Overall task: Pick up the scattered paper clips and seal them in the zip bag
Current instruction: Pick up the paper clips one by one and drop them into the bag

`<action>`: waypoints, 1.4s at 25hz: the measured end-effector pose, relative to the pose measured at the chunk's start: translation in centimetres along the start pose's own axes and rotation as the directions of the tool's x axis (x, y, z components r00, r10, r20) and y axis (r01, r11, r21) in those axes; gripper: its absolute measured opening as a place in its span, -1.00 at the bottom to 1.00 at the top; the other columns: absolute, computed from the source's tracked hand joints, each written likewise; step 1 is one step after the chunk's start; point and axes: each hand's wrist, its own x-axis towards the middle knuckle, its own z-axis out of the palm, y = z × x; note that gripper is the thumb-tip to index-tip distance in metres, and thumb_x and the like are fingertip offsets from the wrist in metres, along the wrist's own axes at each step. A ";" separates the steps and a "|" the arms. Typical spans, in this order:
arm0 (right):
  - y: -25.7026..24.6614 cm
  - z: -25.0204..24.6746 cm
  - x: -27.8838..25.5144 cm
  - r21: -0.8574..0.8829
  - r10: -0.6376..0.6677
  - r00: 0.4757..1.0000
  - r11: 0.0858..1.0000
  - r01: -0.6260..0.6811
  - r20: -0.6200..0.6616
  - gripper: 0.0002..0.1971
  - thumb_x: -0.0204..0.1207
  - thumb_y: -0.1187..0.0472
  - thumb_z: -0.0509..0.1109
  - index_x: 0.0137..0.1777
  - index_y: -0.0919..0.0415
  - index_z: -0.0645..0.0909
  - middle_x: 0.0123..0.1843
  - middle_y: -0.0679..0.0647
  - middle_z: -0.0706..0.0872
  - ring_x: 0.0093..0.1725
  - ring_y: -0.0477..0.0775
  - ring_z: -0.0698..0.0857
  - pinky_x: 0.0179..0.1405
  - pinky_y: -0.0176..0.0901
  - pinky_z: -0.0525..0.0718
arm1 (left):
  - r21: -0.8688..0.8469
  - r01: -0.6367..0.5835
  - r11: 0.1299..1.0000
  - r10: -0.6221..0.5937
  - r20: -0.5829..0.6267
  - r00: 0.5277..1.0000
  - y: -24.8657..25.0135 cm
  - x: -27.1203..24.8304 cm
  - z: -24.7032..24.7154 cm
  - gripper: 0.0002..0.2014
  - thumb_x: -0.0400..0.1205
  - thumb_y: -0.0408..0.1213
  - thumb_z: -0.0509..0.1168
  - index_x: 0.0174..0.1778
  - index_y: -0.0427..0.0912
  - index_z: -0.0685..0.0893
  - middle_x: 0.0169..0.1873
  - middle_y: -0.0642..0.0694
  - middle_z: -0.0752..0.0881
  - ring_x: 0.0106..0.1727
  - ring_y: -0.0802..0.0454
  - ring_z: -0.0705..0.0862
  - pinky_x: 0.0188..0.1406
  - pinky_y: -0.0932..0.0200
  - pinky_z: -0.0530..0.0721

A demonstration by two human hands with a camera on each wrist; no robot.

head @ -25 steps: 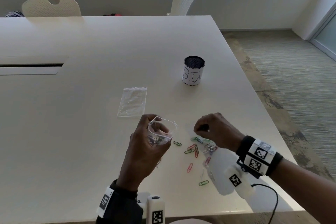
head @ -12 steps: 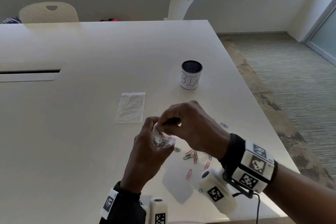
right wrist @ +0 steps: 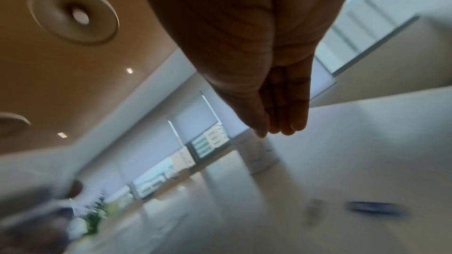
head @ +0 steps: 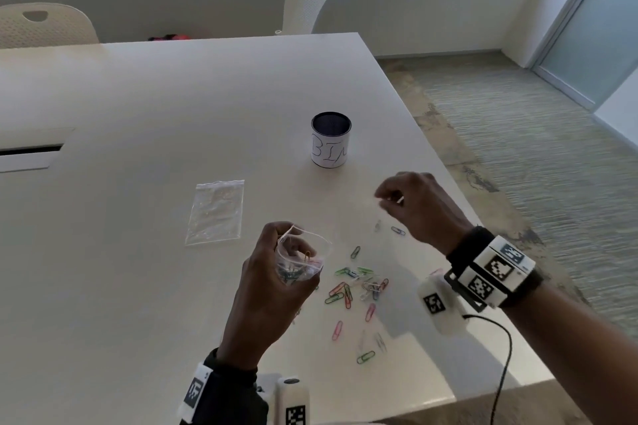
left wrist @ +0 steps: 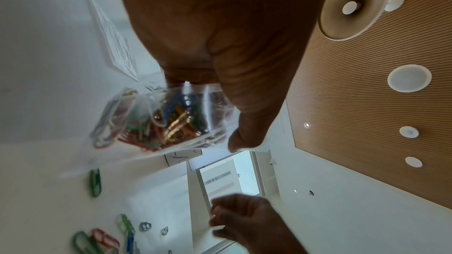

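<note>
The white table point(head: 138, 148) fills the frame's left and centre. Low centre, the left hand point(head: 272, 290) grips an open zip bag point(head: 300, 262) with fingers curled round it, clips inside. Right of centre, the right hand point(head: 417, 207) hovers, fingertips bunched; whether they pinch anything is unclear. Loose paper clips point(head: 359, 286) lie between, lower.

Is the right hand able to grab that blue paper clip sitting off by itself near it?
Probably yes. The right hand hovers just above and beyond the blue paper clip, which lies alone on the table, apart from the main pile. Nothing lies between them, and the hand looks empty.
</note>
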 end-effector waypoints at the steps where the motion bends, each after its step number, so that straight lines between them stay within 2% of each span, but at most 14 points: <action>1: 2.4 0.5 0.2 -0.076 0.060 0.998 0.995 -0.059 0.011 -0.86 0.57 0.32 0.57 0.09 0.23 0.87 0.00 0.15 0.91 -0.04 0.13 0.87 0.03 -0.25 0.68 | -0.002 -0.001 1.000 0.001 0.013 1.000 0.2 0.0 0.2 -0.53 0.55 -0.39 0.63 0.24 0.02 0.58 -0.06 0.14 0.82 -0.14 -0.01 0.83 -0.34 0.05 0.85; 4: 7.0 2.4 -0.1 -0.201 0.245 0.965 0.954 -0.223 0.091 -0.72 0.66 0.33 0.41 0.33 0.25 0.77 0.23 0.26 0.81 0.22 0.30 0.80 0.25 -0.06 0.70 | -0.005 -0.015 1.000 0.015 0.056 0.998 0.3 0.2 0.5 -0.52 0.54 -0.37 0.65 0.24 0.04 0.57 -0.06 0.15 0.83 -0.12 0.13 0.85 -0.38 0.15 0.85; 7: 7.0 4.1 -0.6 -0.262 0.254 0.954 0.943 -0.206 0.161 -0.62 0.72 0.38 0.25 0.47 0.21 0.67 0.32 0.25 0.67 0.24 0.31 0.76 0.31 0.05 0.71 | -0.006 -0.024 1.000 0.024 0.076 0.997 0.6 0.3 0.6 -0.51 0.53 -0.37 0.66 0.23 0.03 0.58 -0.06 0.15 0.83 -0.09 0.21 0.85 -0.31 0.42 0.76; 10: 4.8 5.2 -1.2 -0.173 0.127 0.980 0.980 -0.100 0.154 -0.69 0.73 0.41 0.27 0.19 0.17 0.83 0.15 0.15 0.73 0.01 0.18 0.81 0.03 -0.14 0.72 | -0.008 -0.025 1.000 0.025 0.088 0.996 0.8 0.5 0.8 -0.50 0.53 -0.37 0.66 0.24 0.06 0.57 -0.05 0.14 0.83 -0.08 0.20 0.85 -0.29 0.37 0.79; 13: 2.3 6.3 -2.7 -0.138 0.054 0.974 0.990 -0.023 0.218 -0.64 0.75 0.44 0.25 -0.11 0.19 0.85 0.01 0.08 0.76 -0.15 0.10 0.81 -0.22 -0.34 0.62 | 0.009 -0.025 1.000 0.024 0.095 0.995 0.8 0.6 0.8 -0.49 0.53 -0.36 0.66 0.25 0.08 0.56 -0.03 0.15 0.82 -0.06 0.17 0.86 -0.24 0.23 0.88; 16: 0.9 5.3 -4.2 -0.008 0.037 0.955 0.999 -0.036 0.294 -0.75 0.73 0.39 0.32 0.08 0.21 0.86 0.13 0.02 0.80 -0.01 0.02 0.81 -0.02 -0.25 0.78 | 0.014 -0.027 1.000 0.025 0.097 0.995 0.7 0.5 0.5 -0.49 0.52 -0.34 0.67 0.23 0.09 0.56 -0.03 0.19 0.82 -0.05 0.23 0.86 -0.25 0.34 0.83; 18: 1.8 3.2 -5.1 0.014 0.094 0.960 0.995 -0.102 0.263 -0.78 0.68 0.26 0.47 0.27 0.22 0.79 0.18 0.01 0.79 0.00 -0.07 0.78 0.02 -0.36 0.72 | 0.007 -0.021 1.000 0.020 0.092 0.996 0.6 0.4 0.1 -0.49 0.51 -0.33 0.67 0.23 0.09 0.57 -0.04 0.20 0.83 -0.04 0.24 0.86 -0.26 0.37 0.82; 21: 5.3 0.3 -7.3 -0.147 0.285 0.942 0.954 -0.261 0.177 -0.70 0.55 0.11 0.61 0.24 0.18 0.76 0.11 0.06 0.75 -0.01 0.02 0.75 -0.01 -0.19 0.64 | -0.006 -0.002 1.000 0.002 0.077 0.997 0.5 0.1 -0.3 -0.49 0.52 -0.34 0.67 0.24 0.08 0.57 -0.04 0.22 0.83 -0.04 0.25 0.85 -0.28 0.32 0.84; 23: 6.0 -0.1 -8.9 -0.260 0.427 0.890 0.888 -0.379 0.160 -0.74 0.60 0.13 0.55 0.22 0.21 0.72 0.12 0.14 0.72 0.10 0.19 0.75 0.08 -0.06 0.65 | -0.012 0.003 1.000 -0.002 0.077 0.997 0.4 -0.1 -0.4 -0.50 0.52 -0.35 0.66 0.24 0.06 0.57 -0.03 0.23 0.83 -0.04 0.27 0.85 -0.31 0.35 0.82; 25: 5.2 0.9 -10.0 -0.269 0.468 0.869 0.868 -0.418 0.161 -0.79 0.67 0.19 0.45 0.22 0.27 0.71 0.14 0.21 0.71 0.16 0.27 0.73 0.18 -0.02 0.63 | -0.006 0.001 1.000 0.000 0.079 0.997 0.5 -0.3 -0.4 -0.51 0.52 -0.33 0.66 0.24 0.08 0.57 -0.02 0.21 0.83 -0.03 0.24 0.86 -0.29 0.29 0.85; 28: 2.5 3.4 -10.2 -0.153 0.392 0.904 0.917 -0.368 0.171 -0.78 0.74 0.33 0.31 0.28 0.29 0.72 0.18 0.19 0.71 0.11 0.13 0.70 0.06 -0.29 0.53 | 0.008 -0.002 1.000 0.001 0.071 0.997 0.6 -0.4 -0.5 -0.51 0.53 -0.33 0.66 0.24 0.10 0.58 -0.03 0.18 0.83 -0.04 0.17 0.85 -0.23 0.15 0.90; 31: 0.1 5.5 -9.2 -0.022 0.291 0.933 0.956 -0.293 0.211 -0.75 0.77 0.30 0.31 0.36 0.23 0.71 0.22 0.12 0.73 0.06 -0.06 0.62 -0.06 -0.60 0.45 | 0.013 0.001 1.000 -0.002 0.073 0.997 0.6 -0.6 -0.7 -0.51 0.53 -0.34 0.65 0.24 0.09 0.58 -0.04 0.17 0.84 -0.05 0.11 0.85 -0.25 -0.01 0.91; 33: -0.6 5.4 -8.3 0.079 0.218 0.951 0.967 -0.241 0.221 -0.73 0.73 0.23 0.39 0.39 0.20 0.69 0.22 0.08 0.75 0.08 -0.06 0.68 0.06 -0.43 0.67 | 0.016 0.000 1.000 -0.001 0.069 0.998 0.6 -1.0 -1.0 -0.50 0.52 -0.33 0.66 0.24 0.11 0.58 -0.03 0.17 0.84 -0.05 0.10 0.85 -0.24 -0.01 0.91; 35: -0.4 4.5 -7.4 0.094 0.153 0.942 0.978 -0.188 0.299 -0.44 0.60 0.06 0.57 0.57 0.13 0.57 0.38 0.06 0.69 0.21 -0.05 0.69 0.26 -0.18 0.76 | 0.030 -0.011 0.999 0.009 0.062 0.998 0.5 -1.3 -1.2 -0.50 0.51 -0.30 0.67 0.22 0.12 0.58 -0.03 0.18 0.84 -0.04 0.15 0.85 -0.21 0.14 0.90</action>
